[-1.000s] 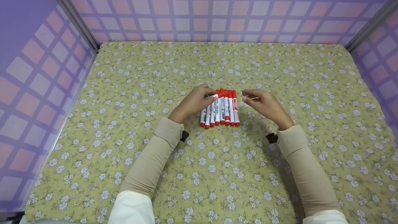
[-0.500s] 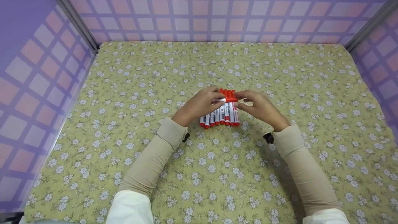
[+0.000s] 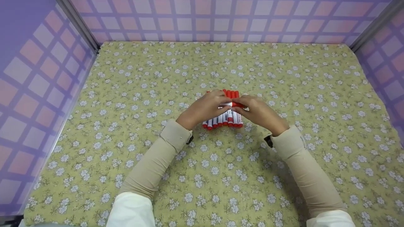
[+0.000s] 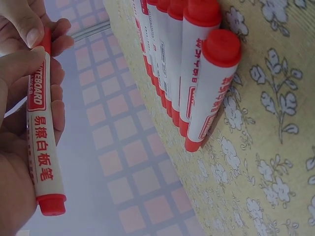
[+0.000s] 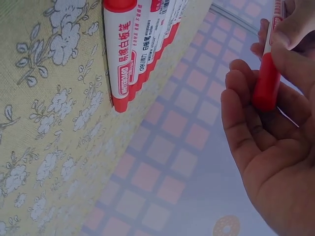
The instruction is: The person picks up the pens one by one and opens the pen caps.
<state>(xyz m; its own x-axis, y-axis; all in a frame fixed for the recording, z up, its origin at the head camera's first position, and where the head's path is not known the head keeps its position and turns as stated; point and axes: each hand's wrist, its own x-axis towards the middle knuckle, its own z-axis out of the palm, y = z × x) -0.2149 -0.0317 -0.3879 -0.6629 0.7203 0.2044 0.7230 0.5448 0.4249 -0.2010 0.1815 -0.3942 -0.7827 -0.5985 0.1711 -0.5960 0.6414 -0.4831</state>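
A whiteboard marker point(image 4: 43, 132) with a white barrel, red end and red lettering is held level above the table between both hands. My left hand point(image 3: 205, 108) grips its barrel, thumb along the label in the left wrist view. At the other end, my right hand point(image 3: 259, 114) pinches the red cap point(image 5: 267, 86) between thumb and fingers. The cap sits on the barrel. Below the hands, several more whiteboard markers point(image 3: 230, 119) lie side by side in a row on the cloth, caps pointing away from me; the hands partly cover them.
A yellow-green cloth with white flowers point(image 3: 202, 176) covers the table. Checked pink, white and purple panels point(image 3: 217, 20) stand along the back and both sides, with grey posts at the back corners.
My left hand has moved right with the marker, over the row. My right hand has come in leftward and taken hold of the marker's red cap.
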